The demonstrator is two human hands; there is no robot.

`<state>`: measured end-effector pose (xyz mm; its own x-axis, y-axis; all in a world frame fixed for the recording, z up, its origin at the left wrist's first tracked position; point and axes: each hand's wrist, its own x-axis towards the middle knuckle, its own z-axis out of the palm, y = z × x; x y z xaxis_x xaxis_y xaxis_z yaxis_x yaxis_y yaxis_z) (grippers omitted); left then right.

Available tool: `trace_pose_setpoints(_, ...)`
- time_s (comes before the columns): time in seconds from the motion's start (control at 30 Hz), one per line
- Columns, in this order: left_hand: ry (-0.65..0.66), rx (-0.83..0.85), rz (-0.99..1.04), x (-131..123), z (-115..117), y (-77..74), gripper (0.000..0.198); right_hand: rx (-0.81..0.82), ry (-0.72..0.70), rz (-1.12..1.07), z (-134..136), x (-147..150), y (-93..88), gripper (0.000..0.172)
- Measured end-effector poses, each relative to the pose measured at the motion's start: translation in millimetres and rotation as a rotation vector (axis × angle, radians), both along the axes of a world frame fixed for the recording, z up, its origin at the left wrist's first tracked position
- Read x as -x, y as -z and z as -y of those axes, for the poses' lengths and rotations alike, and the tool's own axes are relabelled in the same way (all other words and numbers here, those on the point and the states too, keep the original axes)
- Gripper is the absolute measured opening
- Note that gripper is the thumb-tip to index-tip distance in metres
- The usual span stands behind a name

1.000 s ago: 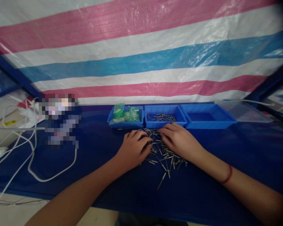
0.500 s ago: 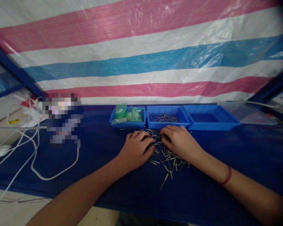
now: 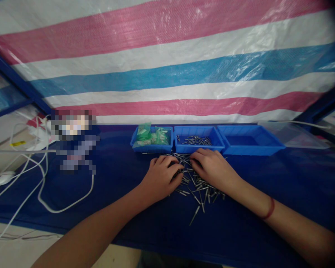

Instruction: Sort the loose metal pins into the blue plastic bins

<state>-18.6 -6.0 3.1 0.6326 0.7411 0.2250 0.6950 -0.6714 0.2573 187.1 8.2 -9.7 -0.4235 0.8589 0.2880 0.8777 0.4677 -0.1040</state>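
A loose pile of blind rivets (image 3: 194, 178), slim metal pins with thicker silvery ends, lies on the dark blue tabletop. My left hand (image 3: 162, 175) rests cupped on the pile's left side, thumb and fingers apart, with some rivets showing beneath its curve. Over the right side lies my right hand (image 3: 212, 167), its fingers bent among the rivets and their tips partly hidden. Both hands look open, and no rivet is lifted. One rivet (image 3: 194, 215) lies at the near edge of the pile. Behind the hands, a blue bin (image 3: 198, 149) contains more rivets.
Left of that bin stands another blue bin (image 3: 153, 149) with green-tinted plastic bags (image 3: 143, 134). A third blue bin (image 3: 252, 149) and a clear plastic sheet (image 3: 296, 136) are at the right. White cables (image 3: 56, 212) cross the table's left side. Striped sheeting (image 3: 167, 74) hangs behind.
The view has shifted very slightly. Both hands and the rivets keep the same places.
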Motion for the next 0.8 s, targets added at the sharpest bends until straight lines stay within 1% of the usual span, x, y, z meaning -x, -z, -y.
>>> trace_pose_setpoints(0.17, 0.001, -0.002, -0.004, 0.3, 0.7, 0.5, 0.025, 0.017, 0.002, 0.025, 0.8, 0.7, -1.5, 0.019)
trace_pose_setpoints(0.37, -0.002, 0.001, -0.017, -0.2, 0.4, 0.0, 0.025, 0.022, 0.042, 0.108, 2.1, 4.3, 2.9, 0.021)
trace_pose_setpoints(0.57, 0.000, 0.016, -0.015, -0.5, 0.0, -0.6, 0.025, 0.029, -0.013, 0.100, 3.4, 0.3, -1.5, 0.018)
trace_pose_setpoints(0.67, 0.002, 0.020, -0.011, -0.6, -0.1, -0.8, 0.025, 0.027, -0.017, 0.103, 3.4, 0.1, -2.5, 0.019)
trace_pose_setpoints(0.8, 0.006, 0.022, 0.000, -0.2, -0.1, -0.1, 0.025, -0.032, -0.025, 0.132, 6.3, 2.4, -3.4, 0.018)
